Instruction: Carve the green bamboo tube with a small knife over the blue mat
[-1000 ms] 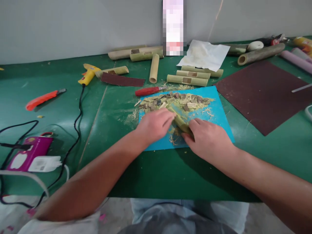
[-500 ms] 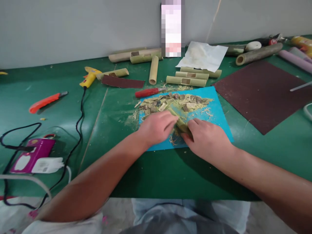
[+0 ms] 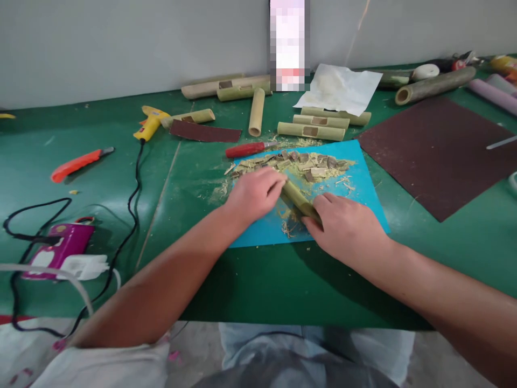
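Note:
My right hand (image 3: 347, 226) is closed around the near end of a green bamboo tube (image 3: 299, 198), which slants over a blue sheet (image 3: 369, 188). At the tube's far end is my left hand (image 3: 256, 194), its fingers curled together. Whatever those fingers may hold is hidden from view. Bamboo chips and shavings (image 3: 319, 168) lie heaped on the sheet just beyond both hands. A red-handled tool (image 3: 246, 150) with a metal tip rests at the sheet's back edge.
Several cut bamboo tubes (image 3: 311, 131) lie at the back. A large brown sheet (image 3: 436, 156) is on the right. To the left are a yellow glue gun (image 3: 149, 123) with a black cord, an orange utility knife (image 3: 78, 164) and a purple power bank (image 3: 60, 250).
My left hand has slid away from me along the bamboo tube to its far end, uncovering the middle. My right hand keeps its hold. The whole view has shifted slightly.

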Tool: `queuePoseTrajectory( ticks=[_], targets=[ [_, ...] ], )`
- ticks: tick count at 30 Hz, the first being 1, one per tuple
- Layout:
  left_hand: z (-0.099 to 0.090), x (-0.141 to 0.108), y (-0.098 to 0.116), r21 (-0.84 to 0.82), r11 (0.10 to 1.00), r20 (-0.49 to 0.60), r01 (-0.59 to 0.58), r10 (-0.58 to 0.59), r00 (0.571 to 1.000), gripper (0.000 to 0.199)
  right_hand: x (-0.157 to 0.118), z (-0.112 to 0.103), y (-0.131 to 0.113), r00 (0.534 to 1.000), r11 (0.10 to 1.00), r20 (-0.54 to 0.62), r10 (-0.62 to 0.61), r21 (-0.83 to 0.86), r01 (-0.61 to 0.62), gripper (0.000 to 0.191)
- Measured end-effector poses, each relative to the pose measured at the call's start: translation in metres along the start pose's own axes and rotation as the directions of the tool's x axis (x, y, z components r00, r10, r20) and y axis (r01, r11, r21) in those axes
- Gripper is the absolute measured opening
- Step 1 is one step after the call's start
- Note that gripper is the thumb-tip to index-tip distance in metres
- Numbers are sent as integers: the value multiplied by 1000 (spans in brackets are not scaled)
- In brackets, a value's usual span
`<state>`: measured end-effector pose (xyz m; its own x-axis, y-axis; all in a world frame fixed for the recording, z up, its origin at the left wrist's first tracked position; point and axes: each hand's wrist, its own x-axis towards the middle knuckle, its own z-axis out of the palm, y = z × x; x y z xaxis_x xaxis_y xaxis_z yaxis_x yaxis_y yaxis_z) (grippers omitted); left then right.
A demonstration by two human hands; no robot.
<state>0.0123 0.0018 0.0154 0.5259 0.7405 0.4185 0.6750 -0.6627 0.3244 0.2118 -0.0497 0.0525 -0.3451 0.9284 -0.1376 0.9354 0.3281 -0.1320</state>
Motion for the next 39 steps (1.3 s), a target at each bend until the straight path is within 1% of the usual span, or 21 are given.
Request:
queuePoseTrajectory(
  ticks=[1,2,5,6,9,10,11,14,15,18,19,22,23,27,28,31,32,34,35,36,39],
  targets=[
    [0,0,0,11,1000,-23,28,-28,999,26,0,0,0,1000,1000,-4,-2,-2,2,21],
    [0,-1,0,12,1000,-13,22,-22,1000,27,0,0,0,1000,1000,-3,-5,-3,5,20],
    [0,-5,2,-28,995,87,-96,98,991,31,0,0,0,1000,1000,18,-5,-5,5,19],
    [-1,-6,2,-36,993,87,-108,111,990,31,0,-1,0,1000,1000,21,-2,-4,2,19],
    [-1,-7,2,-7,999,-23,-32,32,999,27,0,-1,1,1000,1000,12,6,-3,-6,21],
    [0,-6,3,0,1000,-38,-23,23,999,26,0,-1,1,1000,1000,15,6,-1,-6,20],
    [0,-6,4,1,999,-15,-41,41,999,27,0,0,1,1000,1000,18,6,1,-6,20],
    [2,-7,8,-25,990,122,-136,138,983,31,0,0,0,1000,1000,29,4,9,-4,20],
    [3,-7,8,-23,992,119,-121,123,985,31,0,0,1,1000,1000,25,6,10,-6,21],
    [2,-6,5,12,1000,-41,7,-6,999,26,-1,0,1,1000,1000,10,9,4,-9,21],
    [2,-6,5,16,1000,-48,11,-10,999,26,-1,0,1,1000,1000,11,7,2,-7,20],
    [2,-6,7,-13,993,108,-114,114,988,32,0,-1,1,999,1000,32,7,-2,-7,20],
    [2,-6,7,-19,992,136,-128,130,982,33,0,-1,0,999,1000,35,11,-3,-11,20],
    [1,-5,6,27,1000,-35,12,-11,999,27,1,-1,-1,999,1000,27,21,-8,-21,21],
    [1,-6,7,29,1000,-25,3,-2,1000,28,0,-1,-1,999,1000,31,16,-6,-16,20],
    [1,-7,9,-42,992,162,-119,124,979,33,0,0,0,999,1000,32,2,4,-3,20],
    [1,-7,9,-60,991,154,-123,130,979,32,0,0,0,1000,1000,26,5,5,-5,20],
    [2,-6,9,-35,999,28,-28,29,999,26,-1,0,0,1000,1000,11,12,4,-12,21],
    [2,-6,9,-27,1000,-16,5,-5,1000,25,-1,0,0,1000,1000,11,12,3,-12,21],
    [2,-6,10,-19,1000,-25,21,-22,999,25,-1,0,0,1000,1000,14,8,4,-8,21],
    [2,-7,14,-52,994,153,-93,99,983,32,-1,0,1,1000,1000,26,-4,9,4,19]
  ],
)
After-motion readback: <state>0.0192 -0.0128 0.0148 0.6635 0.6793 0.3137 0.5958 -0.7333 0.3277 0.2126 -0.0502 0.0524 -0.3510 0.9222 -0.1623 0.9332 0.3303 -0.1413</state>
